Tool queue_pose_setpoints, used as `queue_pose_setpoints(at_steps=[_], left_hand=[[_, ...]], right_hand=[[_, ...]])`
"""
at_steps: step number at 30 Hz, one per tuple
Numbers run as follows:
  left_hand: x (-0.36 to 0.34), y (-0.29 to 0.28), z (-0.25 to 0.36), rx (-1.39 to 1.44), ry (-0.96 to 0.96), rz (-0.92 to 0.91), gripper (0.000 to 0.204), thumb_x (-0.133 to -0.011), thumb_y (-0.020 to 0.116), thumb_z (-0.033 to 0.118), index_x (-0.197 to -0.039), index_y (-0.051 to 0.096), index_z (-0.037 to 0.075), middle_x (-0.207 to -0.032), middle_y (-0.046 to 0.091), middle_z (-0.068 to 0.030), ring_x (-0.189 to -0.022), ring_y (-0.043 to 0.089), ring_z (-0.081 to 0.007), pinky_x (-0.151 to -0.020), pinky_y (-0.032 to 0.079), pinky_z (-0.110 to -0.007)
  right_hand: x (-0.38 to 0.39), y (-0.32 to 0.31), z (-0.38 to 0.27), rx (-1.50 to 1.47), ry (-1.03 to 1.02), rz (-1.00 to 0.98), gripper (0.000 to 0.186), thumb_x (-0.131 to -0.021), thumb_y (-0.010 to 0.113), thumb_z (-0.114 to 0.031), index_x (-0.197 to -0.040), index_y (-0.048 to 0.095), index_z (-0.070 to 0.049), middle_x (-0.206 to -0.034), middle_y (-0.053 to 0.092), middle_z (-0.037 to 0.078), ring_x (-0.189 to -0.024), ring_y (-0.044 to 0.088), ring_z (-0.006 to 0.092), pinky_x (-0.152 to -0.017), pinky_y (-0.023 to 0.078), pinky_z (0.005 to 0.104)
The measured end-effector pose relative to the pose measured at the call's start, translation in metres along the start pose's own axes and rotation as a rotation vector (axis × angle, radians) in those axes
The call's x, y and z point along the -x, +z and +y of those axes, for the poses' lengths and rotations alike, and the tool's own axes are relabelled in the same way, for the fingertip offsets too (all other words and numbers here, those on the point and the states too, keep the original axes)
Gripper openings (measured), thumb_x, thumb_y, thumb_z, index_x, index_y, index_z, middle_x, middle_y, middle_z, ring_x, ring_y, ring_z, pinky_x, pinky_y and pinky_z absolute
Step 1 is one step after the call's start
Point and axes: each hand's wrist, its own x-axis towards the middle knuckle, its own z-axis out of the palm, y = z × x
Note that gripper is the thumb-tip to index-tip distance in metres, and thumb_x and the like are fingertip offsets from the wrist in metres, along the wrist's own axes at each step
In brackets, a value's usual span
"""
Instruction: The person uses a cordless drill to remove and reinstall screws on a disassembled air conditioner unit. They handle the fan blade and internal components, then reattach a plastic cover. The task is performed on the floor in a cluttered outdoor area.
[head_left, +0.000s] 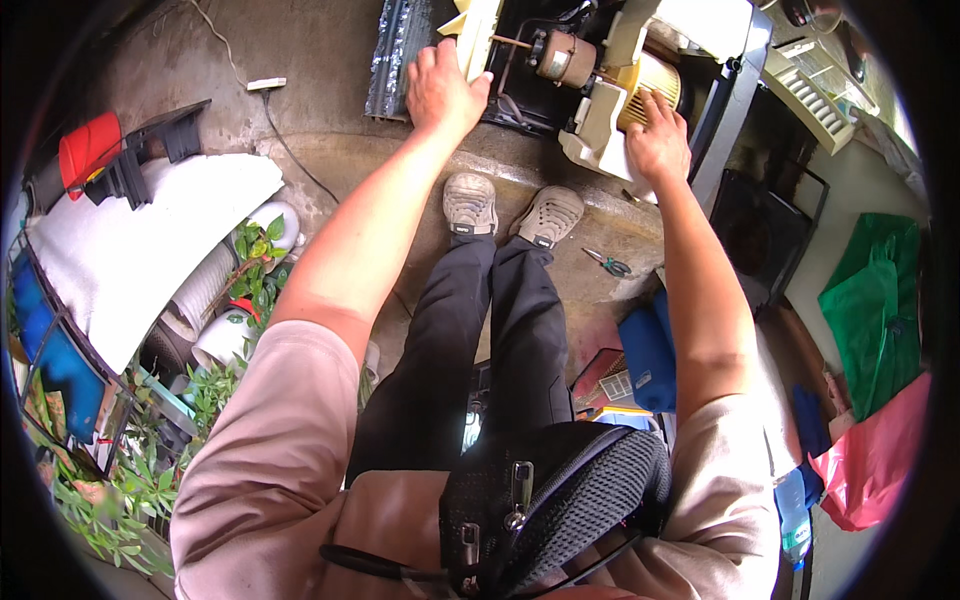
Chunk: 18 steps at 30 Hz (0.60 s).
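Observation:
An opened air conditioner lies in front of me at the top of the view. My left hand (445, 95) grips the edge of its cream plastic shroud (478, 40), thumb on one side and fingers on the other. Beside the shroud is a finned metal coil (388, 75). A brown round motor (567, 60) sits mid-unit, its shaft reaching out both ways. On the right, the fingers of my right hand (660, 145) curl over a cream ribbed blower wheel (645, 82), partly inside a cream housing (597, 125).
Pliers (608, 263) lie on the concrete floor right of my shoes (545, 215). A cable with a white socket block (266, 85) runs on the left, near a white sheet (165, 250) and plants (215, 400). Right are a cream grille (810, 95) and a green bag (875, 310).

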Motion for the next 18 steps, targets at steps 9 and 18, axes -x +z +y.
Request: queue_pose_setpoints(at_steps=[9, 18], left_hand=[[0.012, 0.017, 0.0, -0.088, -0.1, -0.041, 0.04, -0.082, 0.082, 0.024, -0.111, 0.062, 0.006, -0.118, 0.065, -0.0153, -0.118, 0.057, -0.038, -0.101, 0.049, -0.049], [0.016, 0.032, 0.002, -0.151, -0.126, 0.006, 0.04, -0.082, 0.081, 0.021, -0.108, 0.058, 0.001, -0.116, 0.064, -0.0187, -0.116, 0.057, -0.0412, -0.102, 0.048, -0.05]], right_hand=[[0.007, -0.007, -0.002, -0.05, -0.016, 0.053, 0.057, -0.091, 0.057, -0.03, -0.147, 0.061, -0.018, -0.158, 0.051, 0.004, -0.143, 0.046, 0.0296, -0.119, 0.042, 0.0421], [0.011, -0.013, -0.004, -0.146, -0.011, 0.016, 0.039, -0.091, 0.055, -0.032, -0.119, 0.077, -0.014, -0.148, 0.059, 0.005, -0.124, 0.065, 0.0324, -0.106, 0.053, 0.0458]])
